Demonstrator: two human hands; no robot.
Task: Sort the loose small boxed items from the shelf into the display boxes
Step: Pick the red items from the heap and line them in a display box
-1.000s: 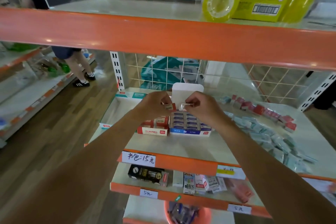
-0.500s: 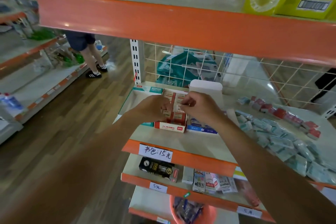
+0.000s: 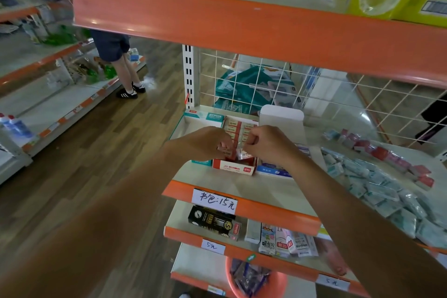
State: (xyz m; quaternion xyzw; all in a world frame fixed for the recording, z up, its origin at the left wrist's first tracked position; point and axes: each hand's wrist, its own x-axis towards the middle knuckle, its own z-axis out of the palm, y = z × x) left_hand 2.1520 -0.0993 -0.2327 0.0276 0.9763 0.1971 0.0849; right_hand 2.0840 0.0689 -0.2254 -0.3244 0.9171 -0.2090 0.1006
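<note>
Near the front left corner of the shelf [image 3: 232, 182], working over the red display box [image 3: 233, 167], between the teal display box [image 3: 193, 126] and the blue display box [image 3: 273, 172]. Pinching a small red box [image 3: 227, 152] in the curled grip of the left hand [image 3: 203, 144] and, as far as can be judged, pinching a second small red box [image 3: 242, 154] in the curled grip of the right hand [image 3: 268, 144], both just above the front row of the red display box. Probably seating these two into that row now. Keeping each one upright and turned like the rows behind; lowering it straight down, not dragging it over the neighbours; pressing only lightly, until level with the others. Steadying the thin cardboard wall while pushing, so as not to be tipping the display box toward the front edge of the shelf. Leaving the loose red boxes [image 3: 377, 150] near the back right edge for afterwards, and not mixing them with the teal packets [image 3: 377, 186] lying just beside.
</note>
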